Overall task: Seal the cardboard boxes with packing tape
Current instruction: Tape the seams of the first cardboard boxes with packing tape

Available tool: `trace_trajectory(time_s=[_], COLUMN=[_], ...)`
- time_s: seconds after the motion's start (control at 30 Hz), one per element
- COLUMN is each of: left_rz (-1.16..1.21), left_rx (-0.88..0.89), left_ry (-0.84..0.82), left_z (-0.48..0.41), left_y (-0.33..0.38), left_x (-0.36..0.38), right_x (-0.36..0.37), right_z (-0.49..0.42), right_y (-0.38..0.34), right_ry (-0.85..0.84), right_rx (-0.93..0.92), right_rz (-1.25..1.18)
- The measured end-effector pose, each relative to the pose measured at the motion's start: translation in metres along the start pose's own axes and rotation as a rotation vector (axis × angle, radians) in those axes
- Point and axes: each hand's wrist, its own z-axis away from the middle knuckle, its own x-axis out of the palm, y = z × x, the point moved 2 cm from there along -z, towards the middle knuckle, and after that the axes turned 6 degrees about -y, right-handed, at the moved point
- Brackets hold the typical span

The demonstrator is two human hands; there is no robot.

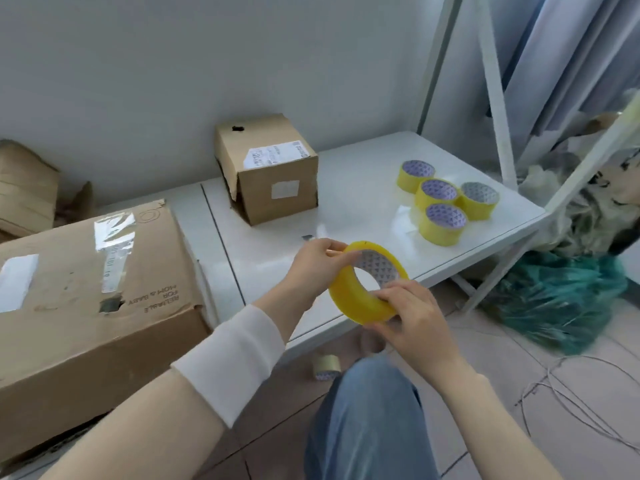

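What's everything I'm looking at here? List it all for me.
held tape roll: one, yellow, between both hands
spare tape rolls: four, yellow, clustered on table's right
floor tape roll: one, pale, floor below table edge
small box: one, brown, table's back
large box: one, brown, left, old tape on top
crumpled box: one, brown, far left
table: one, white, centre
bag: one, green, floor right
left hand: one, pinches roll's upper rim
right hand: one, holds roll's lower rim
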Motion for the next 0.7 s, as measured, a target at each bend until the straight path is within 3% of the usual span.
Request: trace_trajectory(time_s=[0.27, 0.53, 0.7], left_rz=[0.156, 0.029, -0.119], left_rx=[-0.098, 0.036, 0.059], left_ry=[0.064, 0.150, 0.250], left_z=[-0.136, -0.191, -0.196], left_y=[0.000, -0.004, -0.009], left_x=[0.044, 0.058, 0.061], right_x=[-0.035, -0.005, -0.012], right_z=[-0.038, -0.080, -0.073], right_y=[0.147, 0.211, 0.215], right_ry=[0.132, -0.049, 0.143], right_rx=[0.392, 0.462, 0.541], right_rz=[0.027, 0.156, -0.020])
